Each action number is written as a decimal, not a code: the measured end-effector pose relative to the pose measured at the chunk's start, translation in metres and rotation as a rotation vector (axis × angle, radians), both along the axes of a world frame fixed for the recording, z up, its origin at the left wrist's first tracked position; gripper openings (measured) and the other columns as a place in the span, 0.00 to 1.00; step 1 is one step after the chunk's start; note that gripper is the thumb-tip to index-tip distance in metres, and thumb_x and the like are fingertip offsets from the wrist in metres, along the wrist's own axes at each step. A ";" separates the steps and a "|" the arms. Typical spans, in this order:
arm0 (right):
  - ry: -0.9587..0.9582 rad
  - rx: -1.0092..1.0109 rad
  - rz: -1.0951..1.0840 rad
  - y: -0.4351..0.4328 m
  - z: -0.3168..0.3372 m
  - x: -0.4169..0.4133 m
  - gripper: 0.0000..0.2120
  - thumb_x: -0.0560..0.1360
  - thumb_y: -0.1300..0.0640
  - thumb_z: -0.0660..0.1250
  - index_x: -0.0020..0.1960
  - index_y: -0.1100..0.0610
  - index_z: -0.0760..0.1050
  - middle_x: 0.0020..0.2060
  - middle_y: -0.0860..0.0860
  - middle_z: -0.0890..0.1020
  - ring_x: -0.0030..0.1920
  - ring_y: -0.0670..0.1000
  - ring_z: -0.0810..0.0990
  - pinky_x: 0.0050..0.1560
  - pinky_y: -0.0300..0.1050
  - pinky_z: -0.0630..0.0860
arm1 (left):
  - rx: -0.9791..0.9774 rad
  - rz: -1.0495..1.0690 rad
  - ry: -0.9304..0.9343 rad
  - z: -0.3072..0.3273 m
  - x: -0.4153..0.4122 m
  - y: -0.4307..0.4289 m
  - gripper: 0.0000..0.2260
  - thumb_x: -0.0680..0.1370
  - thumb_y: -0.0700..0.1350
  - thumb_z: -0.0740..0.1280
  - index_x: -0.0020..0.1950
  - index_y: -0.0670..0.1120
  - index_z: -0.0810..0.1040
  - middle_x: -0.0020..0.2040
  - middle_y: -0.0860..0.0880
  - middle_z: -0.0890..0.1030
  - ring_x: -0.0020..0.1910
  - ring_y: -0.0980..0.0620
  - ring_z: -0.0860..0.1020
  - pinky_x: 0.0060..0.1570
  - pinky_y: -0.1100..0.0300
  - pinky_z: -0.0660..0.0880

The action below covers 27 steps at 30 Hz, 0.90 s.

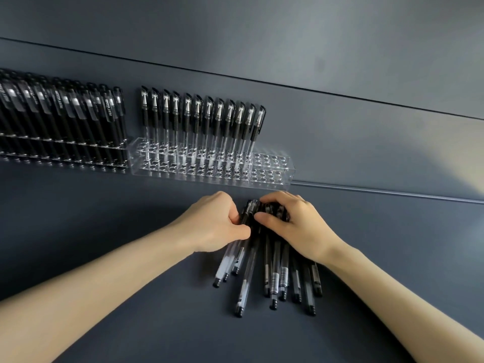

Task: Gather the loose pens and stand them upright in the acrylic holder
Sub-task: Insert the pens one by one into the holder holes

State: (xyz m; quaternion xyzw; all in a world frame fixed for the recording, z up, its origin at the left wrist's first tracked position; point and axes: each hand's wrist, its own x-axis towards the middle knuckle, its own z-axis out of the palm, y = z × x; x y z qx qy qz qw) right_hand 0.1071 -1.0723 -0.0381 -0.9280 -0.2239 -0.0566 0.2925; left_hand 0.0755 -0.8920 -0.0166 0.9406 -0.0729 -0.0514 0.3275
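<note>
The loose pens (274,280) lie flat on the desk (104,210) just in front of the acrylic holder (272,163). Their long axes run from the holder back toward the person. The ends nearest the holder are bunched together under both hands, and the far ends, each with a small black plug, fan out. The barrels are slim clear plastic with dark ink cores.

The left hand (217,224) has its grip pinched on the bundle's left edge. The right hand (296,226) has its grip curled over the bunched ends, clamped on them.

The holder is a clear block with rows of round holes. A row of standing pens (207,119), caps up, fills its back, and the holes at its right end are open. To its left sits a second holder (65,150) packed with black pens. The desk is matte dark grey.
</note>
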 end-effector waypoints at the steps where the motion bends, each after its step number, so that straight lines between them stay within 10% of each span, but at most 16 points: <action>1: 0.007 0.013 -0.006 0.000 0.000 0.000 0.16 0.75 0.46 0.66 0.60 0.50 0.74 0.53 0.43 0.78 0.56 0.45 0.71 0.50 0.24 0.63 | 0.006 -0.006 0.003 0.000 0.000 0.000 0.16 0.71 0.46 0.68 0.27 0.43 0.66 0.23 0.50 0.61 0.25 0.52 0.59 0.33 0.59 0.61; 8: 0.019 0.058 -0.017 0.000 0.004 -0.003 0.19 0.74 0.46 0.68 0.63 0.50 0.72 0.56 0.42 0.78 0.59 0.43 0.71 0.52 0.29 0.64 | -0.134 0.000 0.017 0.002 -0.003 0.009 0.15 0.76 0.45 0.65 0.31 0.43 0.64 0.28 0.48 0.60 0.29 0.52 0.58 0.31 0.59 0.55; 14: 0.179 0.662 0.072 0.021 0.032 -0.002 0.10 0.74 0.60 0.68 0.55 0.55 0.74 0.45 0.45 0.82 0.46 0.40 0.81 0.48 0.33 0.75 | -0.640 -0.005 0.094 0.012 -0.006 0.015 0.08 0.81 0.43 0.60 0.49 0.39 0.74 0.45 0.42 0.79 0.41 0.48 0.83 0.44 0.52 0.80; 21: 0.159 0.945 0.125 0.035 0.056 0.007 0.11 0.73 0.65 0.68 0.53 0.68 0.75 0.44 0.50 0.81 0.40 0.45 0.80 0.41 0.35 0.76 | -0.859 0.029 -0.060 0.014 -0.004 0.010 0.05 0.78 0.40 0.65 0.47 0.40 0.79 0.38 0.46 0.83 0.35 0.54 0.81 0.36 0.61 0.79; 27: 0.200 1.040 0.081 0.035 0.063 0.013 0.12 0.73 0.65 0.69 0.55 0.57 0.74 0.36 0.51 0.79 0.37 0.48 0.80 0.40 0.37 0.78 | -0.931 0.083 -0.127 0.015 0.009 0.006 0.02 0.74 0.39 0.70 0.43 0.40 0.81 0.37 0.44 0.83 0.32 0.54 0.80 0.31 0.64 0.76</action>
